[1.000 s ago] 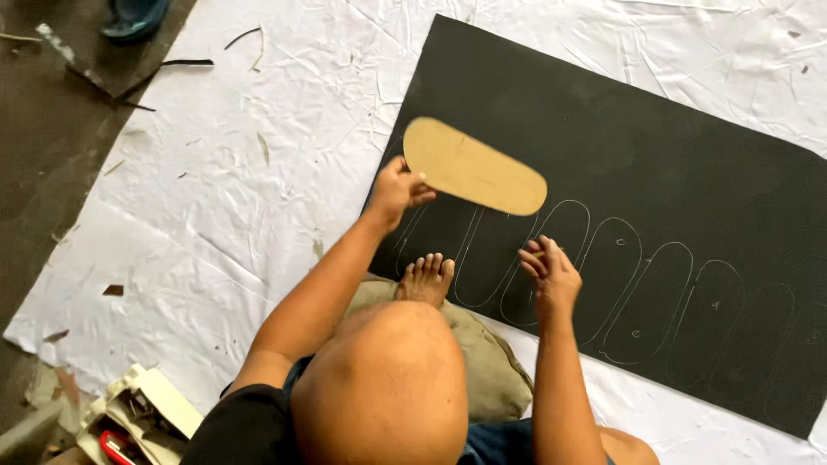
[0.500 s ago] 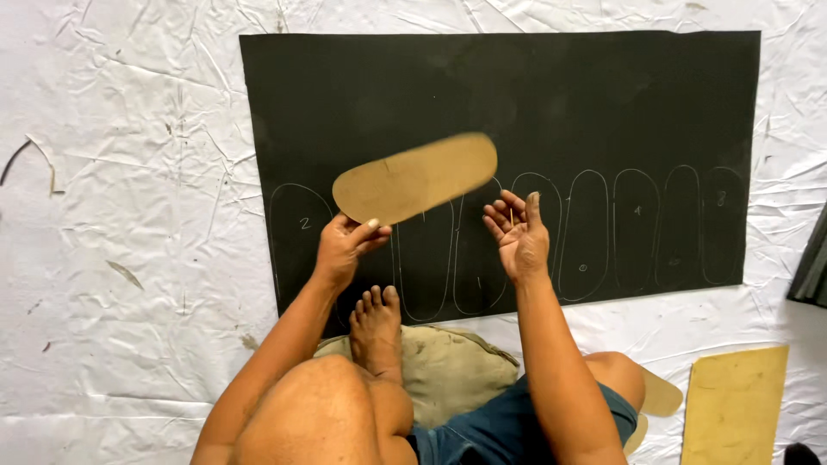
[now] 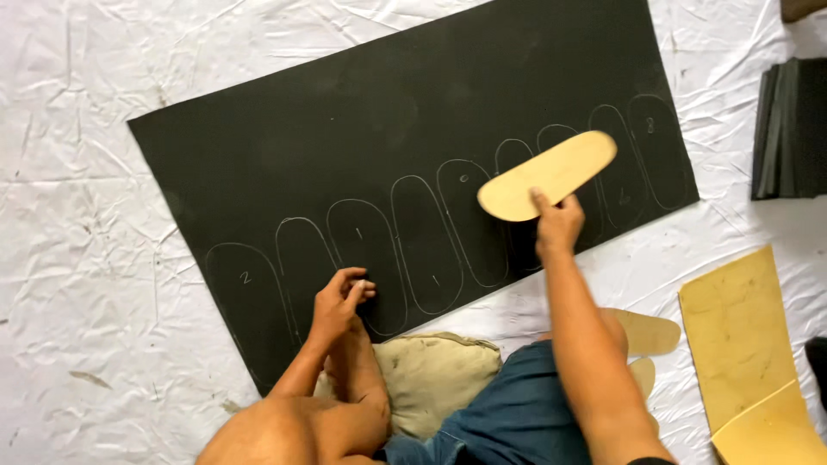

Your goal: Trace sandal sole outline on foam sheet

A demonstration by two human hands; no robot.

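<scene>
Right hand [image 3: 558, 226] pinches the tan sole-shaped template [image 3: 548, 175] at its near end over the black sheet [image 3: 405, 129], left hand [image 3: 338, 301] curled shut with fingertips on the sheet; template looks light, thin, stiffish — best held by one end.

A single head-worn camera looks almost straight down from above the seated person, close enough that knee, shorts and both forearms fill the bottom edge. It faces forward over the black foam sheet [image 3: 405, 138], which runs tilted across the middle, with the crumpled white floor cover [image 3: 77, 172] filling the edges. No second view shares the scene.
</scene>
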